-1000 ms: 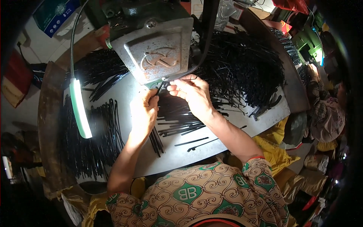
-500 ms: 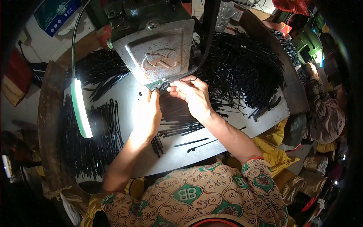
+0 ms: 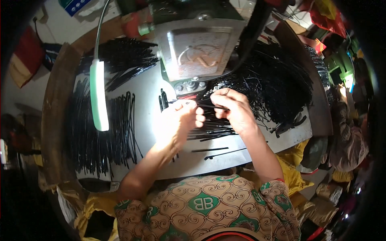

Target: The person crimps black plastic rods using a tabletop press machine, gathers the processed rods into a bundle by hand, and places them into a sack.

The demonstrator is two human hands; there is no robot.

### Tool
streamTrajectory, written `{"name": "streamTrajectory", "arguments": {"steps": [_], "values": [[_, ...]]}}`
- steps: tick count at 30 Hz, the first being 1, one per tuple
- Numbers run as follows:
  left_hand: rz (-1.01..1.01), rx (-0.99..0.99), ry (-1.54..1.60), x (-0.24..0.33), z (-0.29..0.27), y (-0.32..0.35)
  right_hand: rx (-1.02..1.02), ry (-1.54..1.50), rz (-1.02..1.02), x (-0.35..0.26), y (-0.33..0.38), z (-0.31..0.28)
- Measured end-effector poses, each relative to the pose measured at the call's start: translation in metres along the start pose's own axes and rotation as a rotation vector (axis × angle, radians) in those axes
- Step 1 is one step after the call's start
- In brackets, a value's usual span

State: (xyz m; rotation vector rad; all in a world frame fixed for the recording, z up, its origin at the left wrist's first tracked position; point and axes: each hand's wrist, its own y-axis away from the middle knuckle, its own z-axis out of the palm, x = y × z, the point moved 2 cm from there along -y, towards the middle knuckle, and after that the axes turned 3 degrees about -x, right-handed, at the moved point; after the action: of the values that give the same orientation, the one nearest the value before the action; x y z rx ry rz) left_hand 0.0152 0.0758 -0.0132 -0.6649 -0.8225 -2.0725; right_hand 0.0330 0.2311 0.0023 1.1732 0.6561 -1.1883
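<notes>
A thin black strip (image 3: 213, 106) stretches between my two hands, just in front of the machine head (image 3: 199, 52). My left hand (image 3: 177, 123) is closed around its left end, brightly lit and with the fingers curled. At the other end, my right hand (image 3: 238, 112) pinches the strip between thumb and fingers. Above the left hand is the lower part of the machine (image 3: 191, 85), with bolts and a red piece at the bottom. Several more black strips (image 3: 213, 132) lie below the hands on the pale worktop (image 3: 181, 164).
A tangled heap of black strips (image 3: 277, 80) covers the right side. Neater bundles lie at left (image 3: 104, 140) and back left (image 3: 120, 56). A lit lamp (image 3: 99, 96) hangs at left. A raised brown rim (image 3: 58, 120) borders the table. Another person (image 3: 348, 132) sits far right.
Both hands have drawn back from under the machine head, and the black strip now shows between them. The whole view has shifted, so the machine appears further right.
</notes>
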Motion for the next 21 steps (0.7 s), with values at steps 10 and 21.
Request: {"name": "streamTrajectory", "arguments": {"steps": [10, 21], "values": [[-0.107, 0.088, 0.046, -0.007, -0.007, 0.021, -0.076, -0.372, -0.116, 0.005, 0.017, 0.021], [0.439, 0.456, -1.896, 0.038, -0.056, 0.016, 0.183, 0.886, -0.659, -0.011, 0.014, 0.001]]}}
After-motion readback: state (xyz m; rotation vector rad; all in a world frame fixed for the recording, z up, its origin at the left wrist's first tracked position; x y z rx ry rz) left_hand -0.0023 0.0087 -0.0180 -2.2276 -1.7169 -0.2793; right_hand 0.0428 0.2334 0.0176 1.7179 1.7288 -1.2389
